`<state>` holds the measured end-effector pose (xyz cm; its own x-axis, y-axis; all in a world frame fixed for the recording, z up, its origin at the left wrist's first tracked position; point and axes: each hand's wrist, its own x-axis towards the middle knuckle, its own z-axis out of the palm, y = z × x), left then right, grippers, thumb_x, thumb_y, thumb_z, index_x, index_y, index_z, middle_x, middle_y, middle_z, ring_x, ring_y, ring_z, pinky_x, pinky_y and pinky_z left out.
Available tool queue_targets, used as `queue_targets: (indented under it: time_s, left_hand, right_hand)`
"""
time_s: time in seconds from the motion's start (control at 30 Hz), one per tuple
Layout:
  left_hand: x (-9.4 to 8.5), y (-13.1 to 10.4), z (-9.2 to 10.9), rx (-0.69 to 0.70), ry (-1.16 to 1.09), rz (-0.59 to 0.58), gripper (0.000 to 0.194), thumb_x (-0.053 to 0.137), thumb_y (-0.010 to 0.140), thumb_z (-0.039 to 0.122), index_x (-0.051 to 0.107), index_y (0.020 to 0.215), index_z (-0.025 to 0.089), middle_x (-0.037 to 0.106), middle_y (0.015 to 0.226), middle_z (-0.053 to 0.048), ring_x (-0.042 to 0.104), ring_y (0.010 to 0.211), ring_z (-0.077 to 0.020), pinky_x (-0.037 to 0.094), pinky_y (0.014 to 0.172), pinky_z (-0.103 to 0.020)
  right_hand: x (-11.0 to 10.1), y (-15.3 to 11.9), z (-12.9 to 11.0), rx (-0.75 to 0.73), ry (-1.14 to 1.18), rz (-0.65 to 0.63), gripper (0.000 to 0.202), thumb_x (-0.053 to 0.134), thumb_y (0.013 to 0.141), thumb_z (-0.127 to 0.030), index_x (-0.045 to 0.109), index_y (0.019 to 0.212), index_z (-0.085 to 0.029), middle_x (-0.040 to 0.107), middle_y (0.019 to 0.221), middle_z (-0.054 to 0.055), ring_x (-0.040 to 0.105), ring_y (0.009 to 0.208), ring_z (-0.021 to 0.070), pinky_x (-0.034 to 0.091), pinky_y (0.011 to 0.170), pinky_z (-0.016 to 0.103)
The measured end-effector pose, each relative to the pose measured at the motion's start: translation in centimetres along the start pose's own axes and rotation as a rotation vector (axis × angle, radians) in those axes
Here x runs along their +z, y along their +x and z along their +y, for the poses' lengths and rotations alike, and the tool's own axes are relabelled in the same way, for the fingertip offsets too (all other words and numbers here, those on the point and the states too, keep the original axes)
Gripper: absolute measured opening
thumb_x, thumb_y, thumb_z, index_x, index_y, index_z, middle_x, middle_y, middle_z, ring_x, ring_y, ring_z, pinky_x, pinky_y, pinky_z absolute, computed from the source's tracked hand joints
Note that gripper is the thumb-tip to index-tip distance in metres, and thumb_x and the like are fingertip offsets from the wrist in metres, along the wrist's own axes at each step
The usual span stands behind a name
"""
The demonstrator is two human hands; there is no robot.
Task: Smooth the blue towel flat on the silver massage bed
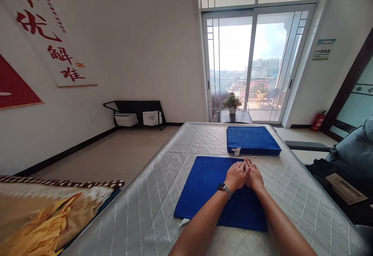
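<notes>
Head view: blue cloth point(204, 188) lying flat, lower middle of the frame, on a quilted silvery surface point(131, 209); white tag point(184, 222) sticking out at its lower left corner. Both hands on the cloth near its upper right edge. Left hand point(237, 175), dark-faced watch point(223, 188) on the wrist, palm down; right hand point(254, 175) just beside it, the two touching. Fingers of each stretched out and held close together, laid flat on the fabric, pinching nothing. Right of centre, just above the cloth: stack of folded blue cloths point(253, 139), pale label point(237, 152) hanging at its near edge. Lower left of frame: rumpled yellow cloth point(55, 221) on patterned bedding point(96, 195). Left of centre, black rack point(136, 105) with two white boxes point(126, 119). Upper right: sliding glass door point(255, 67), potted plant point(232, 102) before it. Far right, red fire extinguisher point(318, 121) by the wall.
</notes>
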<state>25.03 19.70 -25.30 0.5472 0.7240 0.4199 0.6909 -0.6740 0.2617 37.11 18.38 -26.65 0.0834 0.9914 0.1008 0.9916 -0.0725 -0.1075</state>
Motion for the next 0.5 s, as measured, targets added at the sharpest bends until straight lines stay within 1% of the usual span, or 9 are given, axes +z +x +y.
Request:
queue_targets:
  time_s: [0.1, 0.2, 0.27, 0.37, 0.5]
  left_hand:
    - [-0.1, -0.6, -2.1, -0.063, 0.034, -0.064, 0.067, 0.015, 0.103, 0.055, 0.050, 0.143, 0.014, 0.048, 0.150, -0.013, 0.039, 0.141, -0.0236, 0.029, 0.118, -0.041]
    - [-1.0, -1.6, -4.5, -0.135, 0.086, -0.128, 0.074, 0.011, 0.101, 0.060, 0.043, 0.148, 0.013, 0.040, 0.155, -0.011, 0.029, 0.147, -0.0236, 0.024, 0.121, -0.042]
    - [-1.9, -2.3, -6.0, -0.189, 0.124, -0.161, 0.077, 0.009, 0.100, 0.063, 0.039, 0.151, 0.014, 0.036, 0.158, -0.010, 0.024, 0.149, -0.0234, 0.021, 0.121, -0.043]
    - [-3.1, -3.2, -8.2, -0.242, 0.168, -0.190, 0.076, 0.008, 0.100, 0.063, 0.035, 0.153, 0.015, 0.033, 0.159, -0.008, 0.021, 0.150, -0.0229, 0.020, 0.122, -0.043]
    - [-4.5, -4.6, -11.1, -0.307, 0.210, -0.181, 0.077, 0.007, 0.099, 0.063, 0.035, 0.153, 0.015, 0.033, 0.159, -0.009, 0.022, 0.149, -0.0229, 0.019, 0.122, -0.042]
  right_hand:
    - [-0.1, 0.4, -0.4, 0.027, 0.019, 0.009, 0.065, 0.022, 0.099, -0.038, 0.023, 0.156, -0.008, 0.021, 0.163, 0.008, 0.015, 0.150, 0.0195, 0.010, 0.121, 0.035]
    - [-0.3, 0.7, -0.7, 0.050, 0.039, 0.000, 0.067, 0.022, 0.099, -0.043, 0.023, 0.156, -0.007, 0.020, 0.163, 0.008, 0.015, 0.150, 0.0202, 0.009, 0.121, 0.037]
    - [-0.4, 0.7, -0.8, 0.057, 0.048, -0.008, 0.069, 0.023, 0.098, -0.045, 0.022, 0.156, -0.008, 0.020, 0.163, 0.008, 0.014, 0.150, 0.0205, 0.008, 0.121, 0.037]
    - [-0.4, 0.7, -0.8, 0.060, 0.055, -0.009, 0.069, 0.022, 0.098, -0.045, 0.022, 0.156, -0.009, 0.020, 0.163, 0.008, 0.014, 0.150, 0.0202, 0.008, 0.121, 0.037]
    - [-0.3, 0.7, -0.7, 0.062, 0.062, -0.007, 0.068, 0.022, 0.098, -0.045, 0.022, 0.157, -0.009, 0.021, 0.163, 0.007, 0.013, 0.151, 0.0200, 0.008, 0.121, 0.037]
